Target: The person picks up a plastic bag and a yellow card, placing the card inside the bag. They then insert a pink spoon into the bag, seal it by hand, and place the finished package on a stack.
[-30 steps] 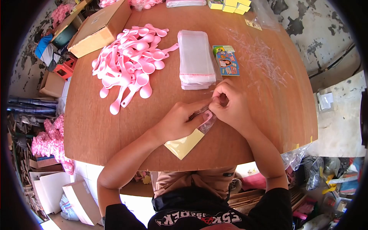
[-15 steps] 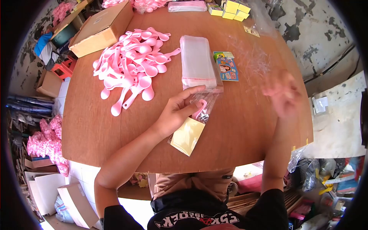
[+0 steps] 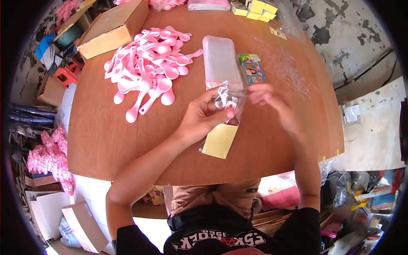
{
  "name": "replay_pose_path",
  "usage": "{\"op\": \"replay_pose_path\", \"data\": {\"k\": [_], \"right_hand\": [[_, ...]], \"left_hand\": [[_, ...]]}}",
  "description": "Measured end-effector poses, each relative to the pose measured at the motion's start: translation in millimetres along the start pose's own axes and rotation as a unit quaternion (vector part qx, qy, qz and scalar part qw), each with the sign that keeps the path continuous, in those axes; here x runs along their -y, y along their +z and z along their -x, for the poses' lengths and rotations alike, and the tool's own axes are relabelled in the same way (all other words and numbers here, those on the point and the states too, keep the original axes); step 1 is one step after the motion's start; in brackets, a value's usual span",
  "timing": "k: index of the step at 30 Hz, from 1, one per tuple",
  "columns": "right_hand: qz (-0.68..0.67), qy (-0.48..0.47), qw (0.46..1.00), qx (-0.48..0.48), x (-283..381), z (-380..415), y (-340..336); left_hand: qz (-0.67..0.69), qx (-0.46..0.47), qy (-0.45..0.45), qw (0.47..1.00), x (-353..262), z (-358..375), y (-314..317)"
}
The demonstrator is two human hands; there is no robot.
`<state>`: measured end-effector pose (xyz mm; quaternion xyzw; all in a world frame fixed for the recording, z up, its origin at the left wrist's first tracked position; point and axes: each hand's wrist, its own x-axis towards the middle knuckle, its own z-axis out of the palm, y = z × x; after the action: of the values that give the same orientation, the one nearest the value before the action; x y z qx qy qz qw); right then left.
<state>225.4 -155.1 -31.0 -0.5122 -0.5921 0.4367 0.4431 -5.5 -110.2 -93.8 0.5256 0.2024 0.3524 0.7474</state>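
Observation:
My left hand (image 3: 203, 112) grips a small clear plastic bag (image 3: 239, 111), thumb on top. Inside the bag, the end of a pink spoon handle (image 3: 231, 104) with a hole shows by my thumb. A pale yellow card (image 3: 220, 141) fills the bag's near end. My right hand (image 3: 272, 100), slightly blurred, comes in from the right with its fingers apart, fingertips close to the bag's right edge. Just beyond lies a stack of clear plastic bags (image 3: 221, 59). To its right is a blue printed card pack (image 3: 252, 70).
A heap of pink spoons (image 3: 146, 68) covers the table's left part. Behind it stands a cardboard box (image 3: 112, 27). Thin clear strips (image 3: 289, 70) lie scattered on the right. Yellow boxes (image 3: 257, 9) and another bag stack (image 3: 208, 4) sit at the far edge.
My right hand has moved left from beside the loose strips to the bag. My left hand has shifted the bag slightly right and away from me. The view has tilted slightly.

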Motion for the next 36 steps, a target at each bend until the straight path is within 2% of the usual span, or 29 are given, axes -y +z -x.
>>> {"op": "replay_pose_path", "data": {"k": [4,7,9,10,12,13,15,19,21,22,24,25,27,28,30,32,36], "right_hand": [[0.055,0.006,0.998,0.010,-6.5,-6.4,37.8],[-0.019,-0.048,0.999,-0.014,3.1,-5.5,43.0],[0.034,-0.179,0.980,-0.082,34.6,3.1,32.9],[0.033,-0.180,0.980,-0.080,46.2,1.2,28.9],[0.203,-0.211,0.951,-0.101,62.4,-1.2,19.7],[0.206,-0.209,0.950,-0.103,64.8,3.1,16.1],[0.072,-0.193,0.977,-0.064,69.6,9.4,10.7],[-0.010,-0.221,0.975,-0.008,68.3,17.3,10.1],[-0.043,-0.065,0.996,0.031,62.5,17.7,15.3],[-0.059,-0.015,0.998,0.024,55.3,15.9,20.3],[-0.060,0.003,0.998,0.013,38.1,12.6,27.1],[-0.060,0.023,0.998,0.004,28.6,10.7,28.3],[-0.043,0.011,0.999,0.001,10.3,8.1,25.2],[-0.076,0.012,0.997,-0.010,3.9,7.0,23.6],[-0.111,0.015,0.993,-0.022,-3.1,6.7,19.7],[-0.154,0.055,0.986,-0.026,-7.8,7.1,16.8],[-0.153,0.044,0.986,-0.045,-29.7,8.4,24.3]], "left_hand": [[0.022,0.014,0.033,0.999,6.7,-2.4,-2.0],[0.024,0.019,0.070,0.997,5.1,-0.2,-4.1],[0.023,0.020,0.070,0.997,1.3,1.8,-7.1],[0.020,0.028,0.075,0.997,2.0,1.2,-8.8],[0.004,0.051,0.075,0.996,1.7,1.6,-8.4],[0.006,0.054,0.074,0.996,2.8,1.8,-7.8],[-0.075,0.034,0.073,0.994,3.8,-1.3,-9.0],[-0.088,0.033,0.083,0.992,7.4,-1.8,-11.5],[-0.048,0.096,0.091,0.990,8.4,-2.1,-12.6],[-0.049,0.096,0.091,0.990,9.4,-2.1,-12.7],[0.033,0.178,0.082,0.980,11.2,-1.2,-12.0],[0.032,0.178,0.082,0.980,10.3,0.3,-9.7],[-0.074,0.127,0.021,0.989,7.4,4.0,-1.4],[-0.071,0.103,0.017,0.992,5.0,3.7,3.9],[-0.081,0.089,0.024,0.992,12.4,1.5,2.1],[-0.093,0.075,0.033,0.992,18.3,-1.9,-1.4],[-0.119,0.069,0.053,0.989,9.4,-0.7,0.1]]}}
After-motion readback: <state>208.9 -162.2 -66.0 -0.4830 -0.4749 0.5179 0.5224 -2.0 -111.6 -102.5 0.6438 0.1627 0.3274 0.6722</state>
